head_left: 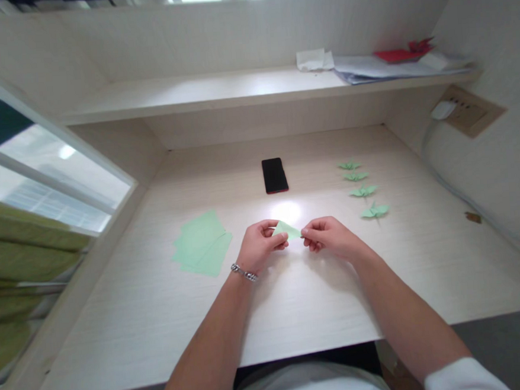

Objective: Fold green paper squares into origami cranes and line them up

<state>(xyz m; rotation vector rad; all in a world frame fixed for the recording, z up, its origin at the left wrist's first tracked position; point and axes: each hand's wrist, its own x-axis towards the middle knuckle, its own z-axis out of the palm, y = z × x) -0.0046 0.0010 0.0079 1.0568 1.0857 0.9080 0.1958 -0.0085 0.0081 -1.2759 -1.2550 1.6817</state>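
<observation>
Between my hands is a small folded piece of light green paper (288,228), raised just over the desk. My left hand (263,242), with a silver chain bracelet at the wrist, grips its left side between thumb and fingers. At the paper's right tip, my right hand (327,235) pinches with thumb and forefinger. Left of my hands lies a loose, fanned stack of green paper sheets (203,243). Several folded green paper cranes stand in a column to the right, the nearest crane (374,211) being closest to my right hand.
A black phone (274,175) lies beyond my hands on the pale desk (162,320). Above, a shelf (190,92) holds papers (367,68) and a red folded paper piece (419,46). A white charger (443,109) sits in the right wall socket, its cable (441,182) trailing down.
</observation>
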